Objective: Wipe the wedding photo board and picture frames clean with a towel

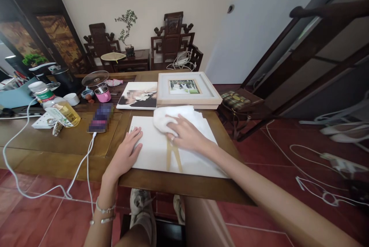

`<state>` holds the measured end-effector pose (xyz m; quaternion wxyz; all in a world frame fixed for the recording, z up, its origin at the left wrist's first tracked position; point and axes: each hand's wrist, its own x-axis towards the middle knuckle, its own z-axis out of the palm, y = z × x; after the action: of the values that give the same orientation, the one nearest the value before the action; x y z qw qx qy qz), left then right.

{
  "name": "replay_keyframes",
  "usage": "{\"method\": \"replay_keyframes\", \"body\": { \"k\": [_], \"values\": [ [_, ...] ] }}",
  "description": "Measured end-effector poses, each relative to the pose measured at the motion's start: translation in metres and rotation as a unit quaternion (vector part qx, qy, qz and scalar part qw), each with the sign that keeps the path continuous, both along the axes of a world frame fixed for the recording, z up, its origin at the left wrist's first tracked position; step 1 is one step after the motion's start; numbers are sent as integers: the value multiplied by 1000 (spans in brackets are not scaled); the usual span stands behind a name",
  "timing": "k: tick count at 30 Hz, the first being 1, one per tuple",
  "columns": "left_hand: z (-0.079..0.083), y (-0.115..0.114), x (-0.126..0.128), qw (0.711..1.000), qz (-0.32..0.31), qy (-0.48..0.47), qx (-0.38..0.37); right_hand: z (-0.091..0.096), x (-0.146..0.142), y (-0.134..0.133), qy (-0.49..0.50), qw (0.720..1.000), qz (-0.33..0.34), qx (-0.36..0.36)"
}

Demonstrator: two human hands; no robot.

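Note:
A white rectangular panel (150, 154) lies flat near the front edge of the wooden table, with two tan strips (168, 156) forming a narrow inverted V on it. My left hand (129, 151) rests on the panel's left edge, fingers stretched out and holding nothing. On the far part of the panel, my right hand (183, 133) presses down on a bunched white cloth (165, 118), its fingers curled over it. The cloth and hand hide some of the panel's far side.
Just behind are a framed photo (184, 87) and a photo print (138, 96). To the left lie a phone (100, 118) on a white cable (89, 151), a pink mug (103, 94) and a tilted bottle (62, 110). A plaid bag (236, 100) sits beyond the table's right side.

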<state>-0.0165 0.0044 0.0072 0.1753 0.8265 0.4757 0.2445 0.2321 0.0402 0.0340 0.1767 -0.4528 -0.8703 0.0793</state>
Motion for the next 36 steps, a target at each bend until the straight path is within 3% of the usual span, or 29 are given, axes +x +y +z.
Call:
{"method": "replay_keyframes", "body": {
  "k": [3,5,8,11,14,17,20,23,26,28,31,36],
  "values": [
    [-1,1,0,1000,0,-12,7,2,-22,7,1,999,-52,-4],
    [-2,1,-1,1000,-2,-15,9,3,-37,-8,-4,999,-50,-14],
    [-2,1,-1,1000,-2,-14,4,5,-47,-52,-5,999,38,-32],
    [-2,1,-2,1000,-9,-14,-2,5,-37,-96,5,987,155,-49],
    [-3,2,-2,1000,-7,-12,0,3,-14,-113,16,980,191,-53],
    [-4,2,-1,1000,4,-10,5,1,7,-95,10,993,113,-35],
    [-3,2,-1,1000,5,-10,5,2,10,-56,-22,1000,-9,-16],
    [-3,2,-2,1000,4,-11,5,4,-10,-20,-35,995,-93,-13],
    [-4,2,-3,1000,4,-20,7,6,-41,-8,-29,994,-105,-11],
    [-4,3,-3,1000,7,-30,5,6,-56,-17,-32,996,-80,-12],
    [-5,4,-3,999,14,-39,3,6,-63,-53,-30,999,6,-16],
    [-6,4,-5,999,-6,-34,-1,9,-37,-111,7,985,167,-48]
  ]
}}
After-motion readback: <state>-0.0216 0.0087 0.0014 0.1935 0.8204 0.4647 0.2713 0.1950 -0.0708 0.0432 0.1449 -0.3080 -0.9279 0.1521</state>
